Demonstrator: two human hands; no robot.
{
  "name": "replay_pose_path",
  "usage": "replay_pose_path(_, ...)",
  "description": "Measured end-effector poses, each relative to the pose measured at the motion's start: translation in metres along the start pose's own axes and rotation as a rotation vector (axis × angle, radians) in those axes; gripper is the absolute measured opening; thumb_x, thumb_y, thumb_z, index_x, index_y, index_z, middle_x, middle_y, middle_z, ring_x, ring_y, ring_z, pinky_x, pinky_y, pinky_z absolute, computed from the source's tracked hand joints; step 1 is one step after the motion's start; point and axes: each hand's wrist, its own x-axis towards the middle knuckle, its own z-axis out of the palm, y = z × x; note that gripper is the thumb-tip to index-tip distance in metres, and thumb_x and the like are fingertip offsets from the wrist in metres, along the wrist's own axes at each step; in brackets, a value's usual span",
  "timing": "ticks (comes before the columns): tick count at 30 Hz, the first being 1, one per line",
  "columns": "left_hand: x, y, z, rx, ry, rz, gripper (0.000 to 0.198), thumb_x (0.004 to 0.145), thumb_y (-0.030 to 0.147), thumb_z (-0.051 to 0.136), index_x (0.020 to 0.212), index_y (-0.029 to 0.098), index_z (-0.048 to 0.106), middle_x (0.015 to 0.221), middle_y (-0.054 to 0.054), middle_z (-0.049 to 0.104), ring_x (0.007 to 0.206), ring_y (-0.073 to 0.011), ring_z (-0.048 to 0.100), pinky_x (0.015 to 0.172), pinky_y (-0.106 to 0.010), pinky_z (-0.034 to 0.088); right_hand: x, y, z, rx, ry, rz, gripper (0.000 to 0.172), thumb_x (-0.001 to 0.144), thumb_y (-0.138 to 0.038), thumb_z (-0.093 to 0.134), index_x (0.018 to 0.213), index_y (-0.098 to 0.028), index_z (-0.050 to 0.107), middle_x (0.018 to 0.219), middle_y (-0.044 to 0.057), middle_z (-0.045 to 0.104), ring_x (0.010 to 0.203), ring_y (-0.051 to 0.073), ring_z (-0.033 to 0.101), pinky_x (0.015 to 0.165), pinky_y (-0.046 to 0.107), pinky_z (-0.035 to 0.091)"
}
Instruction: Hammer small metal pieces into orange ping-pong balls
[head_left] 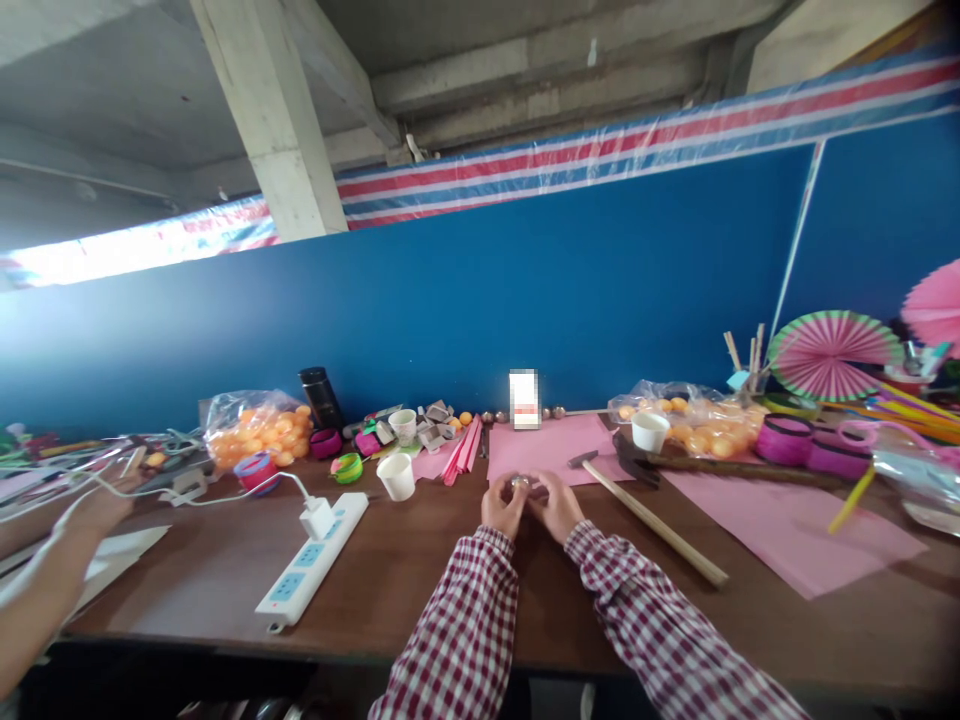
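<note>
Near the table's middle, my left hand [502, 508] is closed round a small shiny metal ball [519, 482]. My right hand [559, 506] is right beside it, its fingers bent in a pinch at the ball; what lies between those fingertips is too small to make out. Both hands are at the front edge of a pink paper sheet [592, 436]. To the right of my right hand lies a hammer [652, 520] with a wooden handle, its head on the paper. More shiny balls [558, 412] line the back of the sheet beside a blurred white card [524, 392].
A white power strip [313, 562] and paper cup [396, 477] are on the left, with pink strips [463, 450] nearby. Bags of orange balls [259, 435] stand on both sides. A co-worker's arm [56, 560] reaches in at far left. A blue partition [525, 280] rises behind.
</note>
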Motion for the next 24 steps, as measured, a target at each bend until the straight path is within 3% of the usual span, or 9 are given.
replay_pose_path(9, 0.0019, -0.0011, -0.002, -0.006, -0.034, -0.001, 0.035, 0.062, 0.033, 0.064, 0.09, 0.013, 0.06, 0.083, -0.008, 0.066, 0.075, -0.0168, 0.062, 0.072, -0.029, 0.049, -0.0004, -0.0022, -0.0014, -0.018, 0.026, 0.007, 0.032, 0.068, -0.019, 0.052, 0.1, -0.017, 0.055, 0.092, 0.007, 0.059, 0.064, 0.011, 0.057, 0.059, 0.026, 0.05)
replay_pose_path(16, -0.0004, -0.0003, 0.0016, 0.001, 0.009, -0.009, 0.032, 0.06, 0.032, 0.065, 0.087, 0.014, 0.061, 0.079, -0.007, 0.066, 0.07, -0.0163, 0.063, 0.067, -0.028, 0.05, -0.0004, -0.0016, -0.0015, -0.04, 0.035, -0.011, 0.032, 0.069, -0.02, 0.053, 0.101, -0.018, 0.056, 0.091, 0.007, 0.06, 0.064, 0.012, 0.057, 0.062, 0.028, 0.051)
replay_pose_path(24, -0.001, -0.0013, -0.0029, 0.014, -0.064, 0.032, 0.03, 0.066, 0.033, 0.06, 0.089, 0.014, 0.061, 0.083, -0.008, 0.066, 0.071, -0.0163, 0.063, 0.067, -0.027, 0.05, -0.0016, 0.001, -0.0015, -0.08, 0.002, -0.044, 0.037, 0.068, -0.017, 0.052, 0.105, -0.019, 0.053, 0.097, 0.007, 0.057, 0.068, 0.012, 0.057, 0.065, 0.028, 0.05)
